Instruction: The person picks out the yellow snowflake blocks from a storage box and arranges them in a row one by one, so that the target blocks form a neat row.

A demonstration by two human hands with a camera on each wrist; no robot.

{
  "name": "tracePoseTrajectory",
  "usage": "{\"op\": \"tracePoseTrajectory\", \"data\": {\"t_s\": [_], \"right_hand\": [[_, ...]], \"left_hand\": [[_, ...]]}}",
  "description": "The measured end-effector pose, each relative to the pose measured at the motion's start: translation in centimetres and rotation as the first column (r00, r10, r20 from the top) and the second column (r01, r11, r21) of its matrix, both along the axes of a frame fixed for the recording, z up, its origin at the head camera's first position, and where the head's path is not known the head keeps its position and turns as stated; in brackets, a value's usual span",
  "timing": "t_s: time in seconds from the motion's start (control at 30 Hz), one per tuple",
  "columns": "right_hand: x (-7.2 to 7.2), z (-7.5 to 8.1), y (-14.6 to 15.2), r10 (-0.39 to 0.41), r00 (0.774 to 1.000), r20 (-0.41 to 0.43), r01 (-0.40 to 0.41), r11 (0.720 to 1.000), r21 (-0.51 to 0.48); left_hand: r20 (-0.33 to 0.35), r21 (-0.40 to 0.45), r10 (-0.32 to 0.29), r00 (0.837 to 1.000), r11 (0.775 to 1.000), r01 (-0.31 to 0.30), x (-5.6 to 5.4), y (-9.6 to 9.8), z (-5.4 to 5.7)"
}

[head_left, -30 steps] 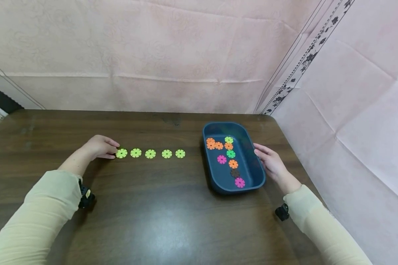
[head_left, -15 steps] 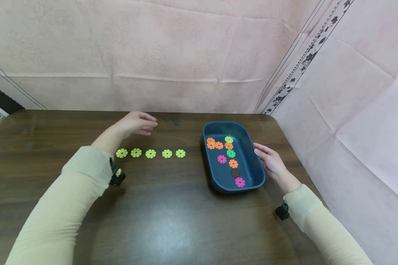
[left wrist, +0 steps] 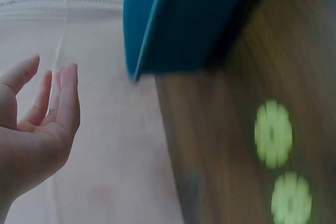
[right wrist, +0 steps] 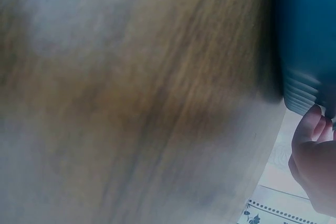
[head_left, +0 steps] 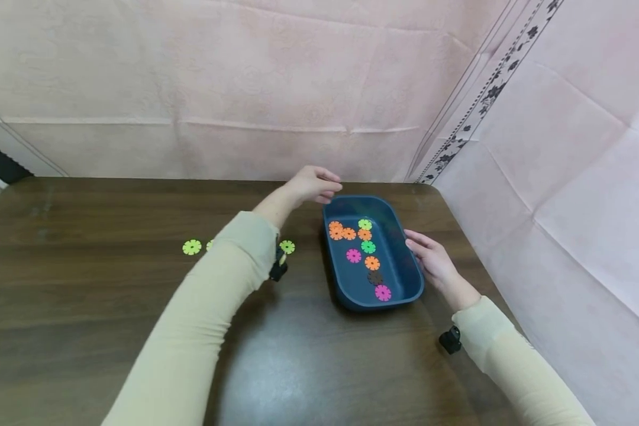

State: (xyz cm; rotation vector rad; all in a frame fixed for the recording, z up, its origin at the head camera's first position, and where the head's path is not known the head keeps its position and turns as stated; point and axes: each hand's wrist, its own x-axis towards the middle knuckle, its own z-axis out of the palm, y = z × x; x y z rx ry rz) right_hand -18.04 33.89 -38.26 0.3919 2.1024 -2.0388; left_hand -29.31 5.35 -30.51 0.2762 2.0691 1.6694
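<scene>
In the head view my left hand (head_left: 315,184) hovers near the far left corner of a dark blue plastic tray (head_left: 416,290). Nothing is between its loosely bent fingers, and the left wrist view shows the same hand (left wrist: 44,114) with its fingertips apart. My right hand (head_left: 433,263) holds the tray's right side by the rim; its curled fingers also show against the tray wall in the right wrist view. Inside the tray lie several notched flower-shaped discs: orange, lime (head_left: 364,224), green (head_left: 368,247), pink (head_left: 383,293) and dark brown (head_left: 375,278).
Lime discs (head_left: 191,247) lie in a row on the brown wooden table (head_left: 112,296); my left forearm hides the middle of the row. Another lime disc (head_left: 287,247) shows right of the wrist. A pale patterned cloth (head_left: 245,89) hangs behind the table.
My left hand has left the row's left end and swung right, over the far side of the discs, to the tray's corner. The right hand and tray stay in place.
</scene>
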Motion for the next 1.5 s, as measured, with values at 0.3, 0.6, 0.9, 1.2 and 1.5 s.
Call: {"op": "tracePoseTrajectory", "data": {"t_s": [0.3,0.6,0.9,1.2,1.5], "right_hand": [[0.0,0.1,0.1,0.008,1.000,-0.005,-0.007,0.998,0.058],[0.2,-0.4,0.0,0.000,1.000,0.000,0.000,0.998,0.069],[0.1,-0.6,0.0,0.004,1.000,-0.020,-0.002,0.998,0.056],[-0.2,-0.4,-0.1,-0.019,1.000,-0.019,0.020,0.998,0.061],[-0.2,-0.6,-0.1,-0.040,0.999,-0.006,0.040,0.999,0.017]], "left_hand": [[-0.008,0.030,-0.047,0.999,0.998,0.047,0.2,5.7,-1.8],[0.043,-0.056,-0.061,0.997,0.996,0.063,0.7,7.5,-4.0],[0.044,-0.238,-0.131,0.990,0.962,0.137,0.4,8.1,-5.6],[0.004,-0.399,-0.362,0.932,0.854,0.334,0.3,8.5,-6.1],[-0.127,-0.560,-0.317,0.940,0.805,0.196,0.6,9.0,-6.8]]}}
